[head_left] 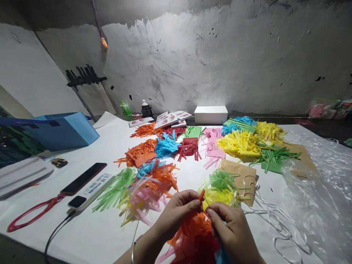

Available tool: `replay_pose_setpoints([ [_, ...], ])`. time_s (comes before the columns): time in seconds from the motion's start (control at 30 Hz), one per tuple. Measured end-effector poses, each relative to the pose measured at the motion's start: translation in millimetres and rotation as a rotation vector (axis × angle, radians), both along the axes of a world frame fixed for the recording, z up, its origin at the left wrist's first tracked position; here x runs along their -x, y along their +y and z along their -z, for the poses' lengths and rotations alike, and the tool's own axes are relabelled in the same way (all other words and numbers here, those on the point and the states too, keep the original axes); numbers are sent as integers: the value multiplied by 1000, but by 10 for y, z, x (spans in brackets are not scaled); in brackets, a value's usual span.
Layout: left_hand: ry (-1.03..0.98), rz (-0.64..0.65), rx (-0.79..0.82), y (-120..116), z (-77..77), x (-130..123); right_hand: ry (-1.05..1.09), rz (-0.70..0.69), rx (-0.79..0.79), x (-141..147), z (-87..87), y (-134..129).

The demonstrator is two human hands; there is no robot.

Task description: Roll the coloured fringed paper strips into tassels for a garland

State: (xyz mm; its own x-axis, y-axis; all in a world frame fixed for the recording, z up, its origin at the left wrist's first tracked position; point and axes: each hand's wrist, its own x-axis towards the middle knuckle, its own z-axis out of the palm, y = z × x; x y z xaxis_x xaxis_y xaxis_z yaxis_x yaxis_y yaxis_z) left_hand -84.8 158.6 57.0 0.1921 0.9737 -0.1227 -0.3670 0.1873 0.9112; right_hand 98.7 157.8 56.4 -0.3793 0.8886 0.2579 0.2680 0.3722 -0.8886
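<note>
At the table's front edge, my left hand [187, 205] is closed in a pinch on the rolled end of an orange paper tassel [202, 194]. My right hand [229, 223] sits just to its right, thumb and forefinger pinching a thin dark thread [206, 201] that runs to the orange end. Below both hands hang orange and red paper fringes [196, 234], with some blue at the right, partly hidden by my right hand. Yellow and green fringes [221, 187] lie right behind my hands.
Fringed paper bundles in orange, blue, red, pink and yellow [242, 143] cover the table's middle. White cord [277, 216] and clear plastic wrap [324, 190] lie right. A phone [84, 178], power bank [95, 190] and blue bag [66, 130] are left. A white box [211, 114] stands behind.
</note>
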Motion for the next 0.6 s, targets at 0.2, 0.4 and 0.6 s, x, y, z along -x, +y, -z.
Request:
replay_pose_setpoints([
  [0.2,81,-16,-17,1,39,9,0,-11,34,4,-59,-4],
  [0.4,716,52,-420,-55,-29,87,86,-78,318,-13,16,57],
  [0.6,918,104,-643,-142,-41,78,247,-154,425,23,98,71],
])
